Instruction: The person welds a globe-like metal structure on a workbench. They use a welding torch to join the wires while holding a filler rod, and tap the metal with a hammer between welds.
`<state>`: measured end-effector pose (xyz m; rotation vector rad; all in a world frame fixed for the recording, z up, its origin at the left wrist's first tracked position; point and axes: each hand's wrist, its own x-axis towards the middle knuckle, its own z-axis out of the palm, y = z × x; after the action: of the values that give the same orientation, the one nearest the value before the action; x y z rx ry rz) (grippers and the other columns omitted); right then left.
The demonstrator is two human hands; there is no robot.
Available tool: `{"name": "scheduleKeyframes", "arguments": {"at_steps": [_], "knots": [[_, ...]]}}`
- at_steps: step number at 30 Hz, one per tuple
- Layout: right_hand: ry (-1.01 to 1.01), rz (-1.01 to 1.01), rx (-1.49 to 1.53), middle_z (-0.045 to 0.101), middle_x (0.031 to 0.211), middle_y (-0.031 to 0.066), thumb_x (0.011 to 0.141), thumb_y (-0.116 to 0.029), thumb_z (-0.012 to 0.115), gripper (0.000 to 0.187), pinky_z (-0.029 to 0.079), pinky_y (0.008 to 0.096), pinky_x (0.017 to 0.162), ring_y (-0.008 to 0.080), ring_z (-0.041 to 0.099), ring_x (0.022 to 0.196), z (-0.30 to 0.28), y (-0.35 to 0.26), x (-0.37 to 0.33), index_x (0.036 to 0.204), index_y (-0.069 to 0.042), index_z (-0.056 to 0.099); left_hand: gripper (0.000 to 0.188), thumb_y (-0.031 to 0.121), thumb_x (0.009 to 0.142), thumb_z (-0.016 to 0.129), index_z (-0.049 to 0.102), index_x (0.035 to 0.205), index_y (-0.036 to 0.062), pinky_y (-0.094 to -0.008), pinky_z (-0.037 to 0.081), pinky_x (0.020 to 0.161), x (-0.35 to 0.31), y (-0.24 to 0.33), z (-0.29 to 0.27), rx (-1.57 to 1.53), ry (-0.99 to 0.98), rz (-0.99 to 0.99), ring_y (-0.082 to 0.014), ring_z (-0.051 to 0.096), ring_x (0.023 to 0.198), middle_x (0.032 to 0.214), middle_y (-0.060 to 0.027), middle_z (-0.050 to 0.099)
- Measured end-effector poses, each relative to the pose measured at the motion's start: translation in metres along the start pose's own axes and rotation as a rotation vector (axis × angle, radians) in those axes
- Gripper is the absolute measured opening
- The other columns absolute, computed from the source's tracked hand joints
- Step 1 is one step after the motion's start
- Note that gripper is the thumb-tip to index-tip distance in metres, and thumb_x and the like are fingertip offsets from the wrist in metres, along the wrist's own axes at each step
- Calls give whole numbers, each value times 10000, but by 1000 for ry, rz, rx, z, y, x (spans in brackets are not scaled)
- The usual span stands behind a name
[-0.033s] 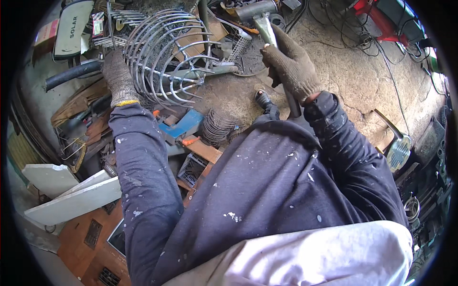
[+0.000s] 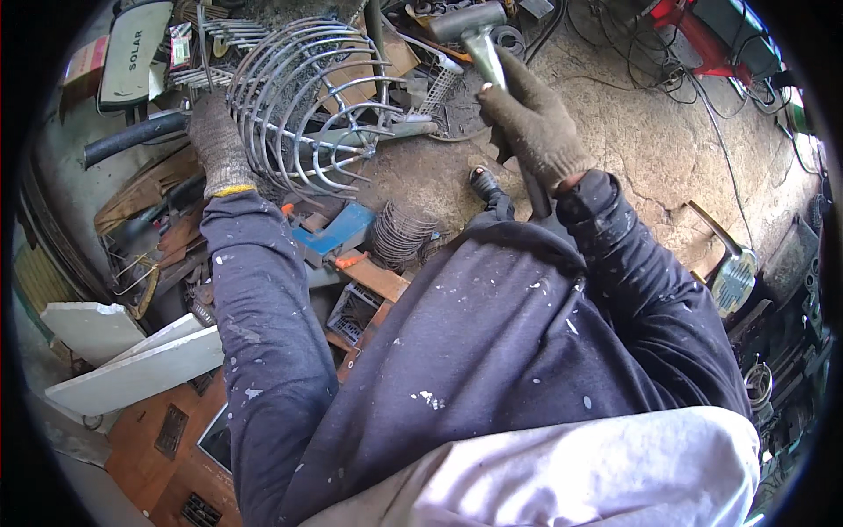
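A gloved left hand (image 2: pixel 219 145), mine, is closed at the left edge of a cage-like frame of curved metal rods (image 2: pixel 307 110); its fingertips are hidden, and it seems to grip the frame's rods. In my gloved right hand (image 2: pixel 534 132) is a hammer (image 2: pixel 486 60), held around its handle just below the head. The hammer's metal head (image 2: pixel 468 21) points up and left, to the right of the frame and apart from it. Lower down, its handle (image 2: pixel 537 198) emerges below the glove. A dark metal pipe (image 2: pixel 136 138) lies just left of my left hand.
Below the frame are a coil of wire (image 2: pixel 402 233), a blue metal piece (image 2: pixel 342 228) and a plastic crate (image 2: pixel 353 314). White boards (image 2: pixel 136 369) lean at lower left. Cables (image 2: pixel 716 132) cross the concrete floor (image 2: pixel 628 167) near a red machine (image 2: pixel 698 39) at upper right.
My right hand and the hammer have shifted very slightly left and down. My left hand and the rod frame look unmoved.
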<state>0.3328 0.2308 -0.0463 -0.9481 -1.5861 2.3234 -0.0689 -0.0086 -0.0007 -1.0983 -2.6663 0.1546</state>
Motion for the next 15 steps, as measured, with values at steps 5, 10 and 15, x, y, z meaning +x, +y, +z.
{"name": "scheduleKeyframes", "arguments": {"at_steps": [5,10,15], "knots": [[-176,134,-201,685,1100,125,981,-268,586,640,558,283,664,117,615,768,-7,-6,-2,1564,-101,384,311,189,1018,421,671,1135,45,-447,512,923,-5,1,-1,-60,-33,-37,-373,649,1051,1108,-200,681],[-95,89,-106,649,936,46,968,-286,603,636,524,241,576,83,575,668,-23,-11,6,1549,-108,414,300,195,1012,438,679,1123,53,-449,513,929,-1,-4,2,-81,-21,-41,-364,633,1106,1142,-202,674],[3,144,-170,655,943,47,957,-306,633,664,532,258,598,88,580,689,-2,-9,8,1555,-117,413,315,230,983,486,686,979,-14,-484,485,882,2,-5,5,-139,61,-18,-415,645,1006,1017,-226,686]]}}
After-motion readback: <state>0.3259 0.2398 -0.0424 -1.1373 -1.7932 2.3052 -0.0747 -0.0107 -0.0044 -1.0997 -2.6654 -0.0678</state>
